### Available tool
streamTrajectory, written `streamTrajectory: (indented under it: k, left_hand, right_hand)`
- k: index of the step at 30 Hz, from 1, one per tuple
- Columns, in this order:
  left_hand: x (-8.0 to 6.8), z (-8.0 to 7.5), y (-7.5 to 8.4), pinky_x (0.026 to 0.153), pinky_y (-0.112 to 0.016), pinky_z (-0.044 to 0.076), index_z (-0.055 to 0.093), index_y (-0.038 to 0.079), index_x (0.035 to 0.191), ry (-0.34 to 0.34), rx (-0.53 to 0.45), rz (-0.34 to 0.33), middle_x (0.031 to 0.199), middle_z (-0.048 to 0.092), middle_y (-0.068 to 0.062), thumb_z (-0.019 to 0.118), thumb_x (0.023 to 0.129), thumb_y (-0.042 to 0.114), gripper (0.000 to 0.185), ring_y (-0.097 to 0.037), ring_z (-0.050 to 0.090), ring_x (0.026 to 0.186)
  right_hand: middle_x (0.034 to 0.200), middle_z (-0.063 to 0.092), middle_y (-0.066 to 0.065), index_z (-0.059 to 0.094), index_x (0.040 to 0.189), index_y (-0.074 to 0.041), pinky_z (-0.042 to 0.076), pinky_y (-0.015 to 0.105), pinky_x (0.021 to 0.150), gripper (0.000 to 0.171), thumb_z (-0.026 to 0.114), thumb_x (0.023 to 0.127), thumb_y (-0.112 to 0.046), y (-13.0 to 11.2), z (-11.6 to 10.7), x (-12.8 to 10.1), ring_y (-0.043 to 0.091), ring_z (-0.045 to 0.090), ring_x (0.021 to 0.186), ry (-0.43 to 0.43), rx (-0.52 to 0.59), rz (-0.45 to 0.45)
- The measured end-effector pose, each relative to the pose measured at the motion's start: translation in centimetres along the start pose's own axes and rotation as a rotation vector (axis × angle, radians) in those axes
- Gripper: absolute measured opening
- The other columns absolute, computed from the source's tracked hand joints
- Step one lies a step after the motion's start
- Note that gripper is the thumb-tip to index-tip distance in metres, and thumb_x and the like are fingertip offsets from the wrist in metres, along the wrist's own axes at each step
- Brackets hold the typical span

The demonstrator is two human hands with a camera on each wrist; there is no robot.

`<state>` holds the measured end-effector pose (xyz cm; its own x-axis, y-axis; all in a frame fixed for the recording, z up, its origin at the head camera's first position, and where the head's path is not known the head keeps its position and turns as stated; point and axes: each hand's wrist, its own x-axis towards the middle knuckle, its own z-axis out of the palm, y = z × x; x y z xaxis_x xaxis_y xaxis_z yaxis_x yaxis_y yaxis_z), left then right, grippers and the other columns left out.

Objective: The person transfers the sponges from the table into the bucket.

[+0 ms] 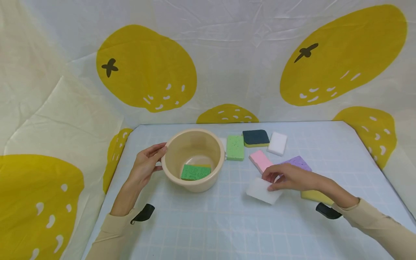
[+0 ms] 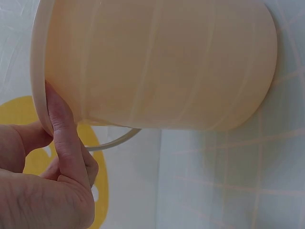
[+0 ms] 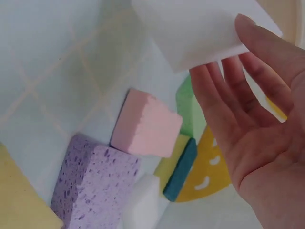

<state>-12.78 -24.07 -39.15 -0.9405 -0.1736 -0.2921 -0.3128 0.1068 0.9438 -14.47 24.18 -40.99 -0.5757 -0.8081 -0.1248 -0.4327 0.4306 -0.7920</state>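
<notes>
My left hand grips the rim of a beige bucket, thumb at the rim and fingers outside; the left wrist view shows the bucket's ribbed side. Inside the bucket lies a green sponge with a yellowish edge behind it. To the right of the bucket, my right hand pinches a flat white sponge between thumb and fingers, held above the table. In the right wrist view the thumb lies on one face of the white sponge, fingers beneath.
Behind my right hand lie a pink sponge, a purple sponge, a light green sponge, a dark-topped yellow sponge and a white block. A yellow sponge sits partly under the right forearm. Fruit-patterned cloth backs the table.
</notes>
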Motion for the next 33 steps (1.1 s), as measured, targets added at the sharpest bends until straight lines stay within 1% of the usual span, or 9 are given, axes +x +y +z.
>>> streamTrajectory:
  k: [7, 13, 19, 21, 25, 28, 33]
  left_hand:
    - [0.0, 0.0, 0.0, 0.072, -0.025, 0.061, 0.06, 0.01, 0.143, 0.003, 0.007, -0.005, 0.116, 0.069, 0.003, 0.071, 0.098, 0.037, 0.053, -0.01, 0.062, 0.087]
    - [-0.1, 0.0, 0.2, 0.07, -0.025, 0.061, 0.058, 0.008, 0.144, -0.005, -0.005, 0.002, 0.114, 0.069, 0.004, 0.072, 0.098, 0.035, 0.055, -0.009, 0.062, 0.085]
    - [-0.2, 0.0, 0.2, 0.069, -0.025, 0.061, 0.058, 0.008, 0.144, -0.01, -0.013, -0.003, 0.113, 0.07, 0.005, 0.072, 0.098, 0.034, 0.055, -0.008, 0.062, 0.084]
    - [-0.1, 0.0, 0.2, 0.069, -0.025, 0.061, 0.058, 0.007, 0.143, -0.007, -0.014, -0.003, 0.112, 0.07, 0.005, 0.072, 0.098, 0.034, 0.054, -0.008, 0.062, 0.084]
    - [0.0, 0.0, 0.1, 0.068, -0.025, 0.061, 0.059, 0.006, 0.143, -0.006, -0.018, 0.002, 0.11, 0.07, 0.006, 0.072, 0.098, 0.034, 0.054, -0.008, 0.062, 0.083]
    - [0.1, 0.0, 0.1, 0.068, -0.024, 0.061, 0.059, 0.006, 0.143, -0.006, -0.018, 0.004, 0.11, 0.07, 0.006, 0.072, 0.098, 0.034, 0.054, -0.008, 0.062, 0.083]
    - [0.0, 0.0, 0.1, 0.069, -0.025, 0.061, 0.059, 0.007, 0.143, -0.006, -0.012, 0.002, 0.112, 0.07, 0.005, 0.071, 0.098, 0.034, 0.054, -0.008, 0.061, 0.083]
  right_hand:
    - [0.107, 0.068, -0.002, 0.069, 0.119, -0.013, 0.06, 0.028, 0.084, 0.032, 0.08, 0.092, -0.027, -0.6, -0.7, 0.6, 0.016, 0.066, 0.096, 0.05, 0.044, -0.001]
    - [0.107, 0.069, 0.001, 0.068, 0.119, -0.011, 0.06, 0.03, 0.084, 0.03, 0.078, 0.093, -0.02, -1.5, -1.4, 1.2, 0.019, 0.068, 0.097, 0.037, 0.117, -0.026]
    - [0.106, 0.07, 0.002, 0.068, 0.118, -0.011, 0.061, 0.03, 0.083, 0.027, 0.078, 0.094, -0.017, -2.4, -2.2, 1.9, 0.018, 0.069, 0.097, 0.034, 0.136, -0.042]
    - [0.106, 0.07, 0.004, 0.067, 0.118, -0.009, 0.061, 0.032, 0.083, 0.026, 0.077, 0.094, -0.015, -2.7, -2.4, 2.2, 0.02, 0.069, 0.098, 0.029, 0.157, -0.047]
    - [0.108, 0.069, 0.007, 0.067, 0.119, -0.009, 0.061, 0.035, 0.083, 0.027, 0.077, 0.094, -0.013, -3.7, -2.9, 2.9, 0.023, 0.069, 0.099, 0.027, 0.194, -0.032]
    - [0.11, 0.069, 0.008, 0.067, 0.12, -0.01, 0.062, 0.036, 0.083, 0.028, 0.077, 0.094, -0.014, -4.4, -3.4, 3.4, 0.024, 0.068, 0.1, 0.032, 0.203, -0.016]
    - [0.112, 0.069, 0.009, 0.067, 0.123, -0.01, 0.061, 0.038, 0.085, 0.03, 0.077, 0.094, -0.014, -5.4, -3.9, 4.3, 0.028, 0.067, 0.103, 0.033, 0.215, -0.016]
